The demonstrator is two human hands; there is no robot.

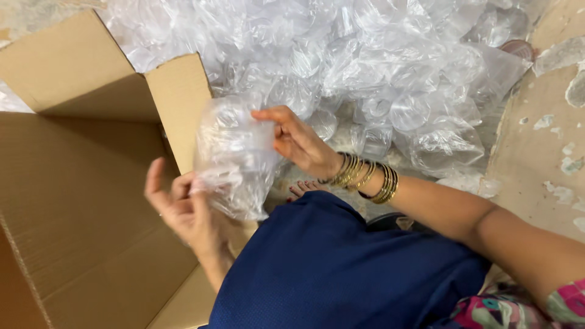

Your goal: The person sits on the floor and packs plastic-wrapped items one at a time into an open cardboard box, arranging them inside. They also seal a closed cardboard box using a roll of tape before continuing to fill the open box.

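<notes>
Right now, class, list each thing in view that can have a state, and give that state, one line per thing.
Cardboard box: open, flaps spread.
Clear plastic bag: held up over the box edge, crumpled.
Left hand: gripping the bag's lower part.
Right hand: pinching the bag's upper edge.
Pile of plastic-wrapped items: heaped loose on the floor.
Bangles: stacked on the right wrist.

The open cardboard box [79, 201] is lying clear inside at the left; its upright flap [180, 103] and the heap of clear bags [378, 67] are crowding the far side.
</notes>
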